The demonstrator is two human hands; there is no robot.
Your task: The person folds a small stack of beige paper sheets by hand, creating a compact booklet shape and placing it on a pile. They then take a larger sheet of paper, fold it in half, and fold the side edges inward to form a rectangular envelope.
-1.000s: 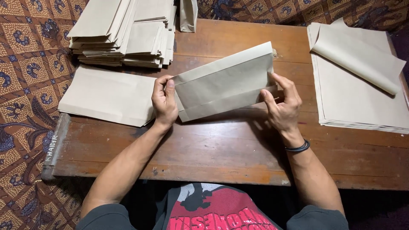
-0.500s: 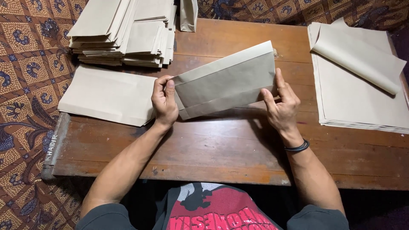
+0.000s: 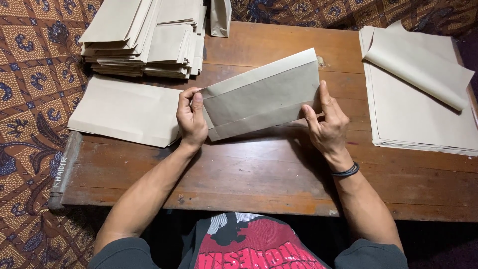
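Left hand (image 3: 191,119) pinches left end of folded paper sheet (image 3: 261,97), right hand (image 3: 326,124) grips right end, sheet held tilted over middle of wooden table (image 3: 249,169). Paper likely light, thin, floppy, crease-prone; best held at ends. Folded stack (image 3: 144,37) at far left corner, flat sheets (image 3: 423,114) along right edge.

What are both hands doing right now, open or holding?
Left hand: closed on the left end of the folded paper sheet.
Right hand: gripping the same sheet's right end, fingers extended along it.
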